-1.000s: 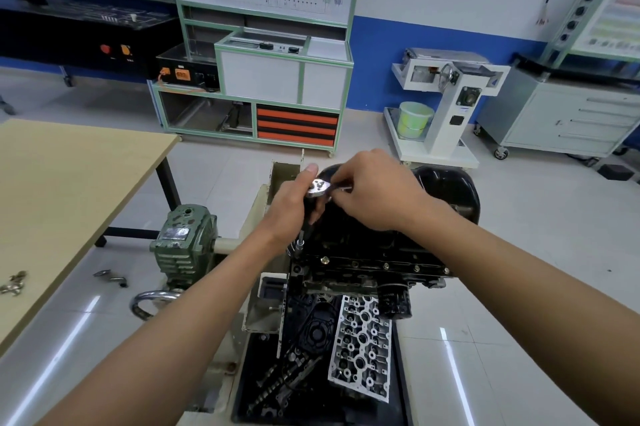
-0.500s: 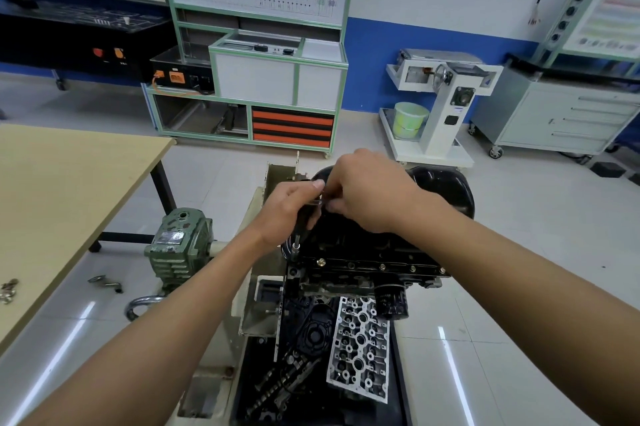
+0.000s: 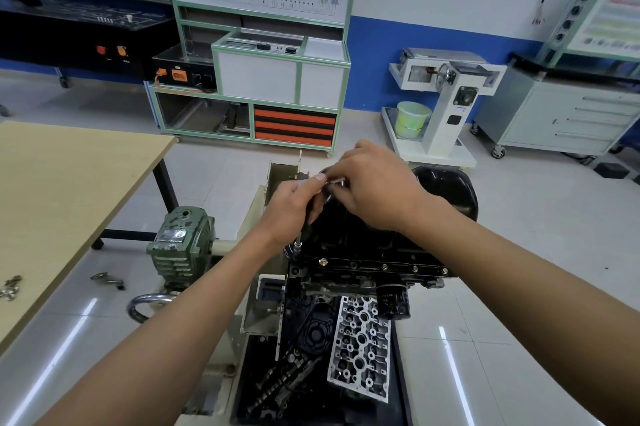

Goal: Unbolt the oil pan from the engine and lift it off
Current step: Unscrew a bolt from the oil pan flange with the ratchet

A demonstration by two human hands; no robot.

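Note:
The black oil pan [image 3: 446, 195] sits on top of the upturned engine [image 3: 367, 266] on its stand. A row of bolts [image 3: 384, 266] shows along the pan's near flange. My left hand [image 3: 294, 209] grips the upright shaft of a socket wrench [image 3: 298, 245], whose socket stands on a bolt at the flange's near left corner. My right hand [image 3: 374, 188] curls over the wrench's metal head, fingers pinching it; the head is mostly hidden. Both hands meet above the pan's left end.
A silver cylinder head [image 3: 360, 353] and camshaft parts [image 3: 284, 380] lie in the black tray below the engine. A green gearbox [image 3: 180, 245] sits on the stand's left. The wooden table [image 3: 62, 190] at left holds loose bolts [image 3: 10, 287]. Cabinets and a white stand line the far wall.
Both hands stay on the wrench over the same corner. My right hand has shifted slightly on the head, and the shiny head seen a second ago is now covered by fingers.

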